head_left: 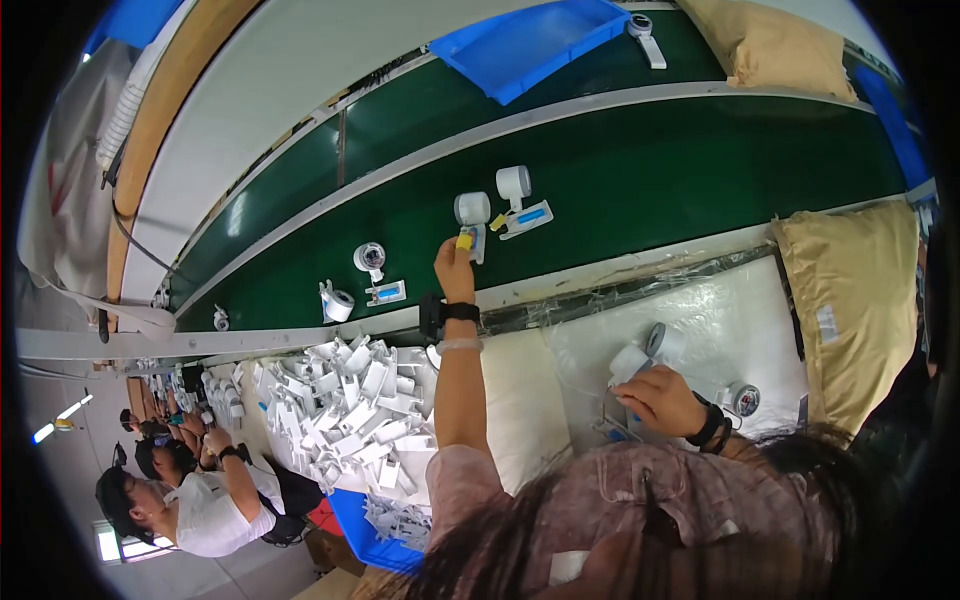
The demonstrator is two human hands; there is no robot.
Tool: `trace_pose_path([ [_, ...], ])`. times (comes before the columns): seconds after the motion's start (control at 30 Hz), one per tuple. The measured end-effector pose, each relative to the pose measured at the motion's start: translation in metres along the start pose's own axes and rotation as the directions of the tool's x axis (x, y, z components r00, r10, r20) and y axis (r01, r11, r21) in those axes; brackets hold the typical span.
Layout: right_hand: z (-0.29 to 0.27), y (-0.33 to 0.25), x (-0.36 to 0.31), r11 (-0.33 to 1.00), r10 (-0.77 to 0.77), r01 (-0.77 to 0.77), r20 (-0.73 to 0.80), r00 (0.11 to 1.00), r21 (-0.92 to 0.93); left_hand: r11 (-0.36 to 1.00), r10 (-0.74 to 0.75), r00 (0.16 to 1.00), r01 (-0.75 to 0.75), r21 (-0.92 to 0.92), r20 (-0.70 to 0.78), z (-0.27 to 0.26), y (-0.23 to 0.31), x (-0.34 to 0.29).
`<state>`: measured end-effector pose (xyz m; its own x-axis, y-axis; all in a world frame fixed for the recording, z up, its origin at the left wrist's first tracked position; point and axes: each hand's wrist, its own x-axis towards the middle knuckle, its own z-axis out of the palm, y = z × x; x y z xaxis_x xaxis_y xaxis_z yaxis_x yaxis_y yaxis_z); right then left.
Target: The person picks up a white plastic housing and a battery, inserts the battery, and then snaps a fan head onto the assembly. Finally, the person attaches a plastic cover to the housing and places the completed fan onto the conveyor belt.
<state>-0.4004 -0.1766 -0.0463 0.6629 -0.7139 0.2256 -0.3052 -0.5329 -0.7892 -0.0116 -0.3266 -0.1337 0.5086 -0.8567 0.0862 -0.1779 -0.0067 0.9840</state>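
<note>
Left hand [455, 270]: fingers pinched on yellow tab [465, 241], over green belt [680, 165]. Right hand [664, 402], its 4 o'clock: fingers bunched at white housing [629, 362]; cannot tell grip.

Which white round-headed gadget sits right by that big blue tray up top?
The lone gadget on the far green strip, at the right end of the blue tray; the others lie nearer, on the green belt or white work surface.

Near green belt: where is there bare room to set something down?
Widest: the belt right of its rightmost white device. Smaller: left of the left hand, up to an open handle. Crowded: the heap of white parts.
</note>
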Motion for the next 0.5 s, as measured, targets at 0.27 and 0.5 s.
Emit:
trace_pose_path([
  [0.27,0.001,-0.020,-0.001,0.992,0.030,-0.026,-0.030,0.999,0.123,0.948,-0.065,0.830,0.224,-0.225,0.554,-0.001,0.134,-0.137],
  [0.5,-0.021,-0.042,0.009,0.968,-0.136,0.132,0.002,0.991,0.214,0.811,-0.061,0.119,0.584,-0.020,0.991,0.000,0.190,-0.217],
])
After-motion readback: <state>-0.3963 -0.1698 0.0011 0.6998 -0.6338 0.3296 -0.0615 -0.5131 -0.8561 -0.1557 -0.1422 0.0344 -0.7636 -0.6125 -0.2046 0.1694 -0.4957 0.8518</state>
